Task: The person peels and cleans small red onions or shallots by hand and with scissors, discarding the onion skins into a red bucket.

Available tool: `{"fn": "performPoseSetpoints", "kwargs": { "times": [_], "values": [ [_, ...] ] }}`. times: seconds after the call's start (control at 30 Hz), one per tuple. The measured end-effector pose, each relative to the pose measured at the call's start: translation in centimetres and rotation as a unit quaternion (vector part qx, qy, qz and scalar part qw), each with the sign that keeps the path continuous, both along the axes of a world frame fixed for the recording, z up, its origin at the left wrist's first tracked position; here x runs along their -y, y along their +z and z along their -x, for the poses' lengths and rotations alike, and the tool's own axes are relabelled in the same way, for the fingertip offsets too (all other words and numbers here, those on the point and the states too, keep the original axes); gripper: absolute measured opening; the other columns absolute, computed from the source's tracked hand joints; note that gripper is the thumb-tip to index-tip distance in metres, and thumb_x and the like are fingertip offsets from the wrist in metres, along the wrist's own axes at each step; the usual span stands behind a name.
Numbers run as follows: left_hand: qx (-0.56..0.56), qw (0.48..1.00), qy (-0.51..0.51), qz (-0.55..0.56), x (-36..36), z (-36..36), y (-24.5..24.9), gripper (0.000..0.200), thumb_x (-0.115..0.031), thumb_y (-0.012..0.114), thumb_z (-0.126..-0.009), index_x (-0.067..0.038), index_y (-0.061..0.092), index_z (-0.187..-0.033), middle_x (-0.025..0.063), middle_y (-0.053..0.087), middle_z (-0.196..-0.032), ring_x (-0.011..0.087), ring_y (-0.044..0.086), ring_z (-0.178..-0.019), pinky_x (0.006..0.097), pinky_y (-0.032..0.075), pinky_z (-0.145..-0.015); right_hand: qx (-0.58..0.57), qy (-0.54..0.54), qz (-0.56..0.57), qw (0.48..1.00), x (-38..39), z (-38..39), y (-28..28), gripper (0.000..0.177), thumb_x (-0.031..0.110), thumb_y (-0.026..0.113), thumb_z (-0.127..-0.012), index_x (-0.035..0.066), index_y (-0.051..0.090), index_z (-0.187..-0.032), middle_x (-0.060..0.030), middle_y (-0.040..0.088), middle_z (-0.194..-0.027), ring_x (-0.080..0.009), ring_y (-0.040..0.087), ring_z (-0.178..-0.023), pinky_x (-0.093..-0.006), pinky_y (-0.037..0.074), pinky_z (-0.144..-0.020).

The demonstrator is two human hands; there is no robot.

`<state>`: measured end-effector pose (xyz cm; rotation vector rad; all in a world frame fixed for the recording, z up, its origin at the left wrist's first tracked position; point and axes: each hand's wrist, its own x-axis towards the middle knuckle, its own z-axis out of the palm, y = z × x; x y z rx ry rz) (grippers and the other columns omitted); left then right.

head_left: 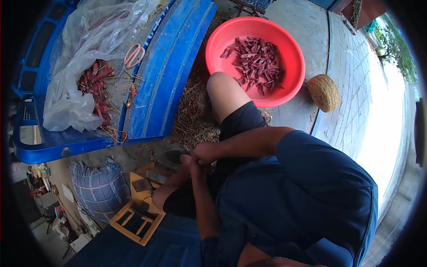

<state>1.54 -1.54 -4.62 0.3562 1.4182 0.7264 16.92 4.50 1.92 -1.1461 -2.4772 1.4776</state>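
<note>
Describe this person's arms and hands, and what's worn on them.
The left hand and right hand are bare: no gloves, no watch or ring visible. Both forearms are uncovered. A loose dark blue short sleeve covers the right upper arm; the left sleeve is the same blue.

txt check | legible words/nos./brands: none | blue crate (178, 58) rim: pale marks along the edge, poss. moulded lettering, too blurred to read | boxes & clutter (58, 218) at lower-left edge: poss. printed pkgs, too small to tell | red basin (291, 49), plastic bag (84, 35): no print seen
</note>
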Motion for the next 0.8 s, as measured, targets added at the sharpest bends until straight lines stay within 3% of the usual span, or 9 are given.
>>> {"fn": "performPoseSetpoints", "kwargs": {
  "times": [0.03, 0.17, 0.23, 0.3, 0.4, 0.53, 0.63, 0.7, 0.8],
  "values": [
    [0.067, 0.997, -0.03, -0.009, -0.2, 0.4, -0.5, 0.056, -0.054, 0.036, -0.095, -0.004, 0.056, -0.107, 0.0105, 0.062, -0.092, 0.0245, 0.065, -0.076, 0.0387, 0.054, -0.059, 0.001, -0.003, 0.0, 1.0, 0.0, 0.1, -0.1, 0.03, 0.018, 0.069, -0.075, 0.005, 0.066, -0.102, -0.0183, 0.07, -0.094, -0.0374, 0.068, -0.093, -0.0473, 0.053, -0.081],
    [0.066, 0.994, -0.006, 0.086, -0.5, -0.9, 3.0, 0.05, -0.049, 0.039, -0.095, -0.004, 0.056, -0.104, 0.0103, 0.062, -0.089, 0.0249, 0.064, -0.071, 0.0398, 0.053, -0.055, 0.068, -0.09, 0.018, 0.993, -0.4, 0.7, -0.7, 0.031, 0.02, 0.07, -0.075, 0.002, 0.069, -0.1, -0.0199, 0.071, -0.094, -0.036, 0.07, -0.092, -0.0463, 0.055, -0.08],
    [0.08, 0.991, -0.016, 0.109, -0.4, -0.9, 3.8, 0.026, -0.036, 0.047, -0.097, -0.013, 0.057, -0.093, -0.0011, 0.056, -0.071, 0.0116, 0.053, -0.052, 0.028, 0.039, -0.042, 0.086, -0.097, 0.02, 0.991, -0.4, 1.0, -1.2, 0.031, 0.022, 0.071, -0.074, 0.001, 0.072, -0.097, -0.0202, 0.072, -0.094, -0.0343, 0.071, -0.092, -0.0454, 0.057, -0.08],
    [0.056, 0.992, 0.006, 0.109, -0.5, -1.4, 4.2, 0.025, -0.037, 0.047, -0.097, -0.014, 0.056, -0.091, -0.0022, 0.054, -0.069, 0.0108, 0.051, -0.051, 0.0273, 0.038, -0.041, 0.09, -0.126, 0.04, 0.987, -0.3, 1.4, -1.7, 0.035, 0.026, 0.072, -0.073, 0.001, 0.073, -0.098, -0.0206, 0.072, -0.095, -0.0341, 0.072, -0.091, -0.0445, 0.057, -0.08],
    [0.076, 0.991, 0.019, 0.107, -0.2, 0.1, 1.1, 0.024, -0.037, 0.048, -0.097, -0.016, 0.055, -0.09, -0.0034, 0.051, -0.068, 0.0102, 0.048, -0.049, 0.0259, 0.036, -0.041, 0.111, -0.179, 0.108, 0.972, -0.8, 1.8, -2.6, 0.036, 0.029, 0.073, -0.073, 0.001, 0.074, -0.096, -0.0206, 0.072, -0.095, -0.0334, 0.072, -0.088, -0.0446, 0.057, -0.079],
    [0.129, 0.985, 0.025, 0.108, -0.3, 0.6, 0.5, 0.021, -0.036, 0.049, -0.097, -0.016, 0.055, -0.092, -0.0029, 0.049, -0.07, 0.0102, 0.046, -0.052, 0.0242, 0.037, -0.044, 0.135, -0.112, 0.097, 0.98, -2.6, 0.9, -2.5, 0.033, 0.03, 0.072, -0.074, 0.001, 0.075, -0.092, -0.0202, 0.073, -0.095, -0.0329, 0.072, -0.086, -0.0441, 0.058, -0.076],
    [0.112, 0.991, 0.025, 0.067, -0.4, 0.3, 3.2, 0.02, -0.033, 0.049, -0.098, -0.015, 0.055, -0.093, -0.0022, 0.05, -0.072, 0.0101, 0.047, -0.054, 0.0241, 0.038, -0.046, 0.055, -0.15, 0.09, 0.983, -2.7, 0.4, -2.4, 0.028, 0.028, 0.071, -0.077, 0.002, 0.075, -0.087, -0.0177, 0.073, -0.09, -0.0268, 0.073, -0.081, -0.0396, 0.058, -0.073],
    [0.144, 0.987, 0.041, 0.062, -0.2, 0.3, 2.9, 0.019, -0.032, 0.05, -0.098, -0.014, 0.056, -0.094, -0.0022, 0.05, -0.072, 0.0102, 0.047, -0.054, 0.0243, 0.038, -0.046, -0.106, -0.282, 0.245, 0.921, -2.4, -0.3, -2.1, 0.026, 0.026, 0.071, -0.078, 0.001, 0.074, -0.085, -0.0142, 0.073, -0.087, -0.0209, 0.072, -0.077, -0.0345, 0.058, -0.069],
    [0.162, 0.983, 0.07, 0.048, 0.4, -0.1, 3.2, 0.018, -0.031, 0.051, -0.098, -0.013, 0.057, -0.097, -0.0019, 0.052, -0.072, 0.0105, 0.047, -0.055, 0.0248, 0.039, -0.047, -0.197, -0.312, 0.283, 0.886, -2.2, -0.5, -1.8, 0.024, 0.025, 0.071, -0.08, 0.001, 0.073, -0.084, -0.0104, 0.072, -0.088, -0.0175, 0.069, -0.074, -0.0328, 0.057, -0.068]
  ]
}}
